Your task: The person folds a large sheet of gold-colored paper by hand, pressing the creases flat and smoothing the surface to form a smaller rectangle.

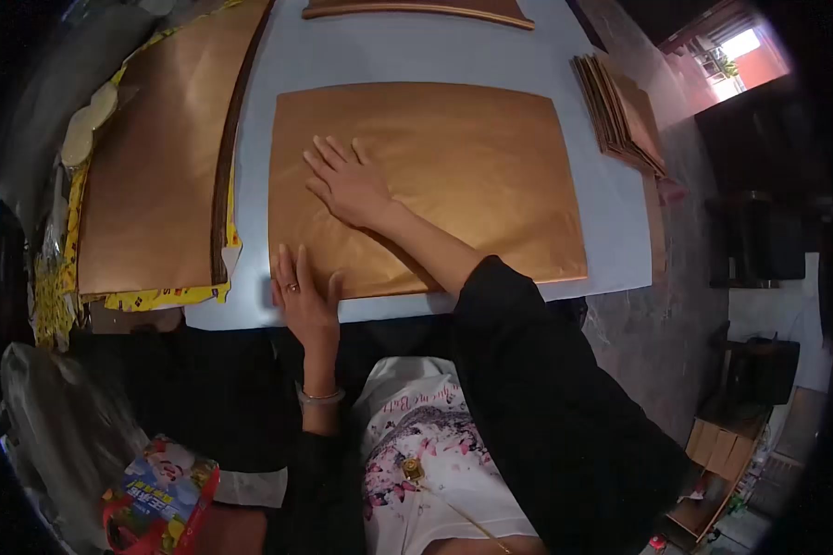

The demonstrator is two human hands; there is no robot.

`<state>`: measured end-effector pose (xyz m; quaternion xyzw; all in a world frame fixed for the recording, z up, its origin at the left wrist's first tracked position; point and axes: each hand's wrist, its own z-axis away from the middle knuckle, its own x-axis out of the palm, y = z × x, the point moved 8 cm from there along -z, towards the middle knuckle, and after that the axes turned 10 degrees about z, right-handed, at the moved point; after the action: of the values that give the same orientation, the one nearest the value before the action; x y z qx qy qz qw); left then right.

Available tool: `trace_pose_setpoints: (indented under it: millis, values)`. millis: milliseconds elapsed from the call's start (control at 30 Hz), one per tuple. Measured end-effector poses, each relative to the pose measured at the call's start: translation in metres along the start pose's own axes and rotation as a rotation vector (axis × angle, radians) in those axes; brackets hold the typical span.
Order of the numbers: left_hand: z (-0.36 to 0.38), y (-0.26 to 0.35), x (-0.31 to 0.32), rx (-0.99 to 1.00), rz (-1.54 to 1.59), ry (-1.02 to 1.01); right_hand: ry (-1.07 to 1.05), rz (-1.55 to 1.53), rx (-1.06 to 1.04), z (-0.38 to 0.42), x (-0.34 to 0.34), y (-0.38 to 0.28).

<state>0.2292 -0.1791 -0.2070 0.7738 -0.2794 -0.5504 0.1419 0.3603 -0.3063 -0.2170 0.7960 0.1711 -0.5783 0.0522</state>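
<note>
While a stack of bronze sheets (157,157) is laid at left on the desk (617,250), a single sheet (458,185) is spread centrally, its near left corner touched by the left hand (307,301), its left half by the right hand (350,191), both splayed; folded pieces (627,106) are piled at right.

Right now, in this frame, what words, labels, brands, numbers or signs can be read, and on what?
White floral-print shirt: "me But", partial; the rest is unclear.
Blue-and-red printed bag: large pale characters, too blurred to read.
Yellow printed wrapping: dark marks, too small to read.
Glossy bronze-coloured rectangular sheet: no text visible.
</note>
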Motion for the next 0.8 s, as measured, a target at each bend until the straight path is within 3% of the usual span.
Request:
trace_pose_setpoints:
  millis: [100, 233, 333, 433, 633, 700, 733, 800]
  values:
    - [-0.001, -0.002, 0.002, -0.008, 0.002, -0.013, 0.014, 0.004, 0.163, 0.011, -0.009, 0.074]
    - [-0.001, 0.0, 0.002, -0.023, -0.008, -0.026, -0.178, 0.223, 0.437, 0.047, -0.029, 0.204]
    - [0.0, 0.0, 0.001, -0.027, 0.0, -0.024, -0.122, 0.219, 0.626, 0.081, -0.06, 0.281]
    - [-0.003, 0.003, -0.003, -0.025, 0.02, -0.005, -0.136, 0.235, 0.675, 0.105, -0.072, 0.333]
    - [-0.003, 0.007, -0.007, -0.052, 0.089, 0.009, -0.188, 0.31, 0.684, 0.104, -0.079, 0.35]
    - [-0.002, 0.0, 0.001, -0.098, 0.174, 0.011, 0.062, 0.541, 0.558, 0.111, -0.073, 0.35]
    - [0.0, -0.003, 0.002, -0.125, 0.234, 0.006, -0.196, 0.372, 0.671, 0.101, -0.089, 0.329]
    - [0.0, 0.003, -0.006, -0.068, 0.132, 0.074, 0.125, 0.538, 0.45, 0.111, -0.084, 0.319]
